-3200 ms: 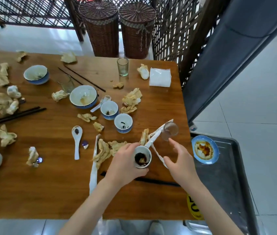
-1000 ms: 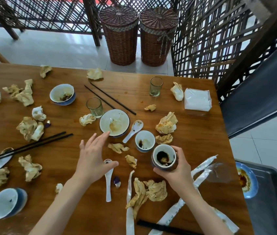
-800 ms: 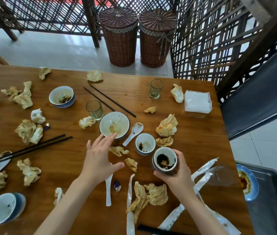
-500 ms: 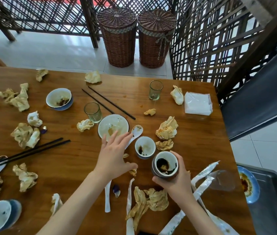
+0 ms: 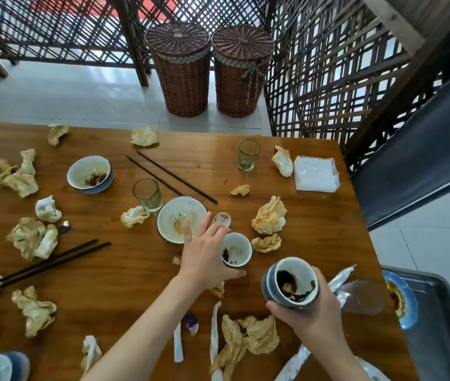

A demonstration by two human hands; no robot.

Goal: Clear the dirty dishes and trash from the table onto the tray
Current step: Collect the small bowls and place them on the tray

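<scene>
My right hand [image 5: 310, 316] holds two stacked small blue cups [image 5: 292, 283] with dark sauce inside, tilted, above the table's near right part. My left hand [image 5: 204, 257] wraps around another small white-and-blue cup [image 5: 237, 250] that stands on the wooden table [image 5: 125, 273]. Just beyond it lie a dirty bowl [image 5: 181, 222] and a white spoon [image 5: 221, 219]. The grey metal tray [image 5: 444, 334] sits off the table's right edge and bears a blue sauce plate [image 5: 401, 298].
Crumpled napkins [image 5: 269, 218], black chopsticks [image 5: 174, 177], two glasses [image 5: 248, 154] [image 5: 147, 194], another bowl [image 5: 89, 174], paper sleeves [image 5: 214, 339] and a tissue pack [image 5: 315, 174] litter the table. Two wicker baskets [image 5: 182, 70] and lattice screens stand behind.
My left hand moved right from over the spoon and bowl and closed around the small cup. My right hand, with the stacked cups, moved nearer and tilted them.
</scene>
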